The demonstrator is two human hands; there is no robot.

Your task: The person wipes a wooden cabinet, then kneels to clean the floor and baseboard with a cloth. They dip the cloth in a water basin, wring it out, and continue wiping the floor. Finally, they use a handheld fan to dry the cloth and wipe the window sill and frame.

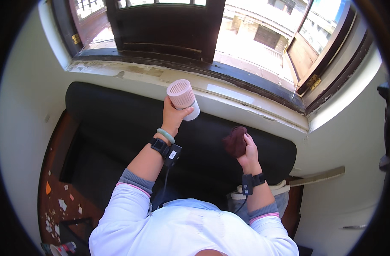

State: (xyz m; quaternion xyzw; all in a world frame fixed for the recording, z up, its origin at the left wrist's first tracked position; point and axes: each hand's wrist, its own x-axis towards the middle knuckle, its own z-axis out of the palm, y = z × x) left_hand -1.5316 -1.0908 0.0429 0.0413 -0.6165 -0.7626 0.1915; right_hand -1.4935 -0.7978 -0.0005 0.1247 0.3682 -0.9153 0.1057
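My left hand grips a cylinder with a slotted pink upper part and a white lower part. The cylinder is tilted, its pink end towards the window; what kind of thing it is I cannot tell. In my right hand is a bunched dark maroon cloth, held apart from the cylinder. Both hands are raised over a black sofa. A pale green bangle circles my left wrist, and each wrist wears a strapped black box with a cable.
Beyond the sofa runs a worn windowsill under dark wooden window panels, partly open to the outside. Scraps litter the brown floor at left. Folded denim cloth lies at right, near a long strip by the wall.
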